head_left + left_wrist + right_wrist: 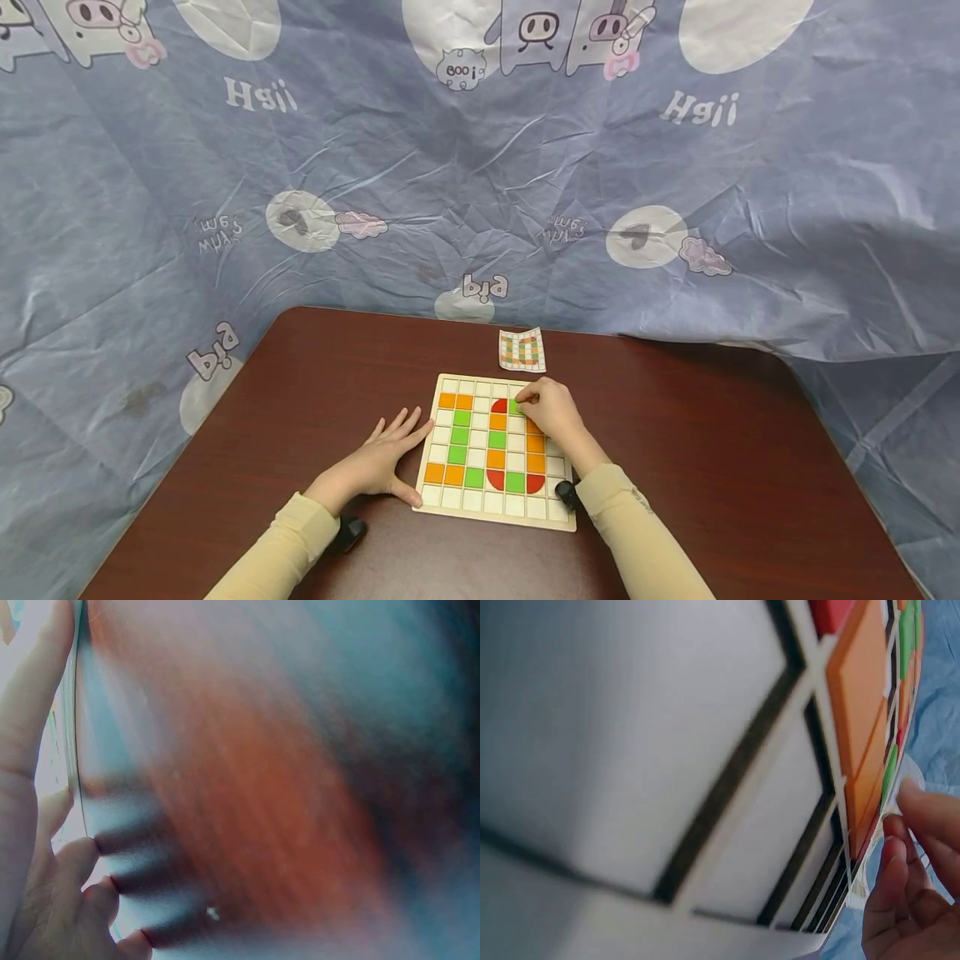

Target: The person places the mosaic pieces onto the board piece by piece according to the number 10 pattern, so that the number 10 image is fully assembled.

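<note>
A pale square grid board (495, 523) lies on the table, partly filled with orange, green and red tiles. My left hand (378, 462) spreads beside its left edge, thumb at the near left corner and fingertips toward the side. The left wrist view shows those fingers (79, 862) along the board's edge. At the far right part of the grid, my right hand (553, 412) has its thumb and forefinger pinched at a green tile (514, 407). Close by, a red quarter-round tile (499, 406) sits in its cell. My right hand and forearm cover some right-hand cells.
Beyond the board lies a small pattern card (522, 350) with a coloured grid. The dark red-brown table (690, 467) spreads to both sides. A blue printed cloth (450, 167) hangs behind it. Dark wrist cameras (566, 496) sit at both wrists.
</note>
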### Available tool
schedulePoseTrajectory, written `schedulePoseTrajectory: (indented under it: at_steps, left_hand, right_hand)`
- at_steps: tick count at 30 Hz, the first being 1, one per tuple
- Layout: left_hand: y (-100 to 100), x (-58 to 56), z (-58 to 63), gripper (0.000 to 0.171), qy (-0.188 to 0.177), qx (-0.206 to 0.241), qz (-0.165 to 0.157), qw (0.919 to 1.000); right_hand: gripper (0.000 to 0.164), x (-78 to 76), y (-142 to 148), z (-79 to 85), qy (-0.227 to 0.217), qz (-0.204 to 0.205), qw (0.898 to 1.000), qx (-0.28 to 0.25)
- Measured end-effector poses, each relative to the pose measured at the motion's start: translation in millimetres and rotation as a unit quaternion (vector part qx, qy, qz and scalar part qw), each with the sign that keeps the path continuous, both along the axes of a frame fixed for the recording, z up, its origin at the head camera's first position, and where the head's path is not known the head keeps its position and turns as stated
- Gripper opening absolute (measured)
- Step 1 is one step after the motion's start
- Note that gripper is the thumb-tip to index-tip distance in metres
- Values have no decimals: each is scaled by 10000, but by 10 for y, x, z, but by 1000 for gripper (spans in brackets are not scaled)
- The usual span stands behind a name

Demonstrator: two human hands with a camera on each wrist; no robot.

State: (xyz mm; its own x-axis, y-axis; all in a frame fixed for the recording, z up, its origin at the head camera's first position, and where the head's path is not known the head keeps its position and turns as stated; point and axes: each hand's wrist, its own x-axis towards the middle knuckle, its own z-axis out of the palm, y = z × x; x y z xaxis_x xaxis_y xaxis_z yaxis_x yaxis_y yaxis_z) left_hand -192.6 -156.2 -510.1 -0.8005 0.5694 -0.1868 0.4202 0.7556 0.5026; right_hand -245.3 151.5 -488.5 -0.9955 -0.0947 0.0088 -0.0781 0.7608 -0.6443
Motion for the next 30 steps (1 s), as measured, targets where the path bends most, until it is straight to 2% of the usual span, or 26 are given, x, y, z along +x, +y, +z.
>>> schedulePoseTrajectory:
  at_steps: [5,8,13,21,26,30]
  left_hand:
    - [-10,-3,5,124,-7,-40,-12,10000]
    - [-16,-3,8,123,-6,-28,10,10000]
    - [-15,-18,-4,123,-58,37,36,10000]
    - [-52,-83,-15,121,-207,124,107,9997]
    - [-92,-87,11,102,-569,392,298,9972]
    - [-104,-127,90,79,-672,599,778,9929]
  right_hand:
    - [16,23,147,52,-222,-313,9967,-717]
    - [20,52,262,86,-291,-462,9944,-907]
    - [24,152,479,114,-410,-549,9921,-1046]
    - [28,347,801,93,-351,-857,9894,-1116]
    - [31,470,967,103,-369,-896,9896,-1065]
    - [35,523,1063,125,-401,-910,9897,-1030]
